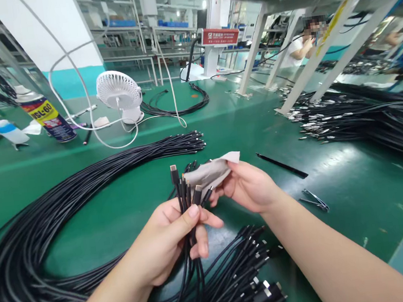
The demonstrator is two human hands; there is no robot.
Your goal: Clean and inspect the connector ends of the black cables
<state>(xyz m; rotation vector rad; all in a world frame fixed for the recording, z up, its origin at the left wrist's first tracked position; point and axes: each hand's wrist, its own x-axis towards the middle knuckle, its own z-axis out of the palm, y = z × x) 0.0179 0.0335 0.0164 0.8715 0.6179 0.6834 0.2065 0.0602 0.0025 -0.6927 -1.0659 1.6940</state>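
I work by head view, clock centred on the cable plugs (183,192). Left hand (170,228) pinches their bunch between thumb and fingers, tips up, mid-frame; right hand (252,186) pinches a grey cloth (213,171) at two o'clock, against or just behind them, I cannot tell which. My judgement: grip below the metal ends, plugs fanned, cloth pressed lightly. Open green table (231,123) lies at one. I mind the metal tool (316,201) at three, table edge at four, loose plug ends (255,262) at five.

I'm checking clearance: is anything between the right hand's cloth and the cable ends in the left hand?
Nothing visible: the cloth in the right hand overlaps, and seems to touch, some cable ends in the left hand.
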